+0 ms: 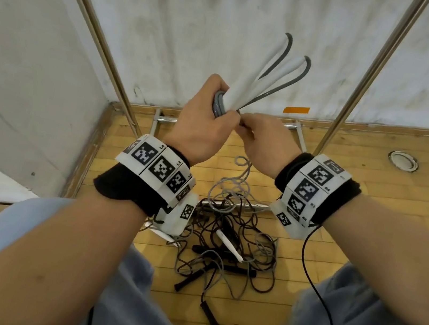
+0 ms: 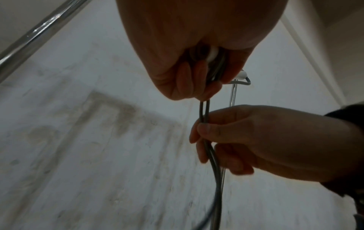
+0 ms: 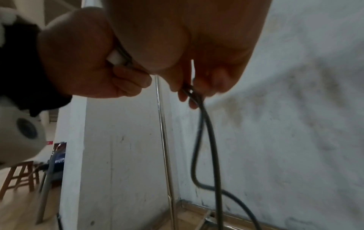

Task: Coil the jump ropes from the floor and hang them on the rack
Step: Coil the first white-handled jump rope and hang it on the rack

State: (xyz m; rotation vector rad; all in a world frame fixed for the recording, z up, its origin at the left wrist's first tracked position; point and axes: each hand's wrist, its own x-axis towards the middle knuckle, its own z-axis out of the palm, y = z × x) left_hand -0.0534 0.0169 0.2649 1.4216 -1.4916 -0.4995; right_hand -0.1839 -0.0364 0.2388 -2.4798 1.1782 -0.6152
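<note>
1. Wooden floor point(image 1: 316, 184) meets a scuffed white wall point(image 1: 202, 20) in a corner; the rack point(image 1: 97, 23), two slanting chrome poles on a low metal base, stands against that wall.
2. Left fingers point(image 2: 183, 80) are curled tight round two white handles point(image 1: 251, 84) and a gray coil of cord point(image 1: 218, 104); the left hand point(image 1: 199, 126) hides the lower ends of the handles, and only a white butt shows inside the fist in the left wrist view.
3. Right fingers point(image 2: 204, 129) pinch two strands of the gray rope point(image 2: 204, 112) just below the left fist; the right hand point(image 1: 264, 142) touches the left hand, and where the strands pass between the fingertips is hidden in the head view.
4. From the pinch, the strands hang down toward the floor and run off the lower edge of both wrist views, blurred, so their ends cannot be made out.
5. Handles fan upward from the fist, between the rack's poles, apart from both.
6. Below the wrists, on the floor between the person's knees, lies a tangled pile of ropes point(image 1: 226, 237), gray and dark cords with black handles; the wrist bands cover part of it, and which cord belongs to which handle cannot be told.
7. Left of the rack a white panel closes the corner; right of it the floor runs open to a round metal floor fitting point(image 1: 403, 161).
8. Orange tape point(image 1: 296, 109) sits on the wall just behind the right hand.
</note>
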